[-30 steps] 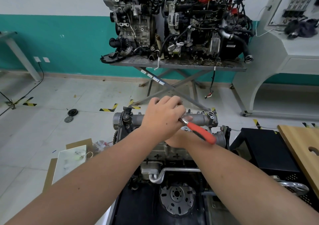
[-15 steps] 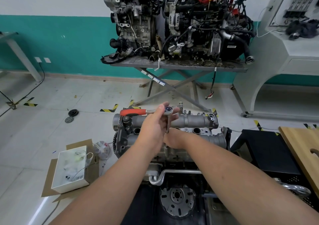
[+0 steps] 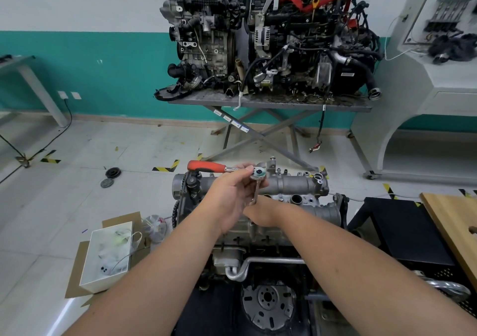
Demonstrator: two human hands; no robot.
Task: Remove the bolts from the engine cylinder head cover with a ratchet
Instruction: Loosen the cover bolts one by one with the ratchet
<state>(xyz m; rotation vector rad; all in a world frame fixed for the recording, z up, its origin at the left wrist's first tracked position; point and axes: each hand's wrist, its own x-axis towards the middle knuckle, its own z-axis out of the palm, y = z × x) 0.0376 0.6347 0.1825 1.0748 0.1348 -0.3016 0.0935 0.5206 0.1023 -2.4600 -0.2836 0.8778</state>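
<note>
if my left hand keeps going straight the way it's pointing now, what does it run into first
Probably the ratchet head it already pinches; the left hand points up and right. Past that lies the cylinder head cover, though one view leaves depth unclear.

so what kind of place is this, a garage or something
Most likely a car repair workshop, maybe a training one. Two stripped engines sit on a metal lift table, a third engine is being worked on with a ratchet, and the floor has yellow-black hazard tape.
</note>
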